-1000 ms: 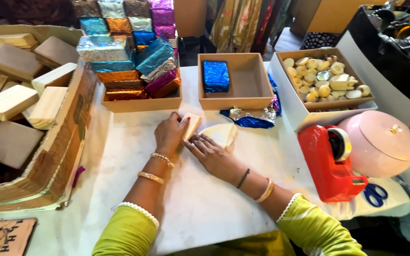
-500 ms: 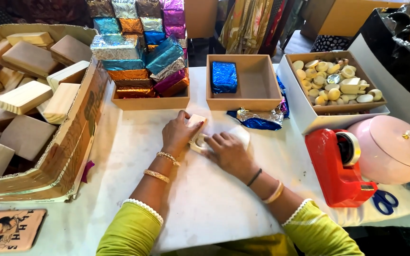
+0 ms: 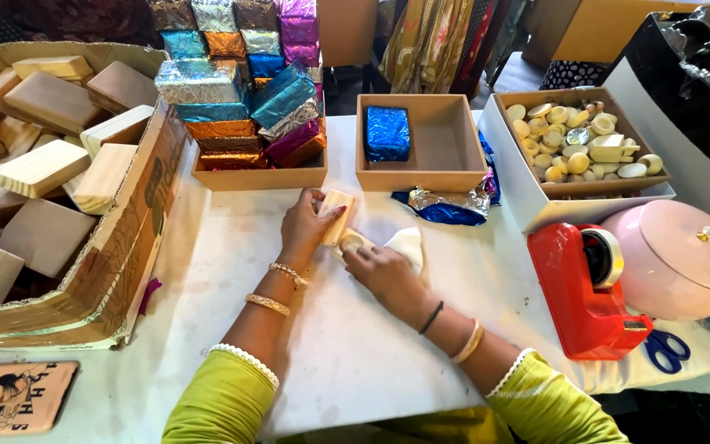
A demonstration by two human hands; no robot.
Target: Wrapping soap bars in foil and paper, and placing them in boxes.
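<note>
**Both hands on one wooden block at the table's middle**

Here we are gripping a small pale wooden block [image 3: 338, 215] with our left hand [image 3: 304, 230], fingers curled over its near edge, holding it tilted on the white table [image 3: 207, 271]. Our right hand [image 3: 384, 271] is pressing flat beside it, fingers touching a round pale piece [image 3: 352, 241] and a white sheet [image 3: 407, 245] lying under it. Just beyond, an open box [image 3: 421, 168] is holding one blue foil-wrapped block [image 3: 387, 132], with crumpled blue and silver foil [image 3: 445, 205] beside it. Farther left, a tray of foil-wrapped blocks [image 3: 240, 90] is sitting beside a carton of bare wooden blocks [image 3: 43, 164]. At right, a red tape dispenser [image 3: 587, 288] is standing near a pink lidded container [image 3: 675, 259].
</note>
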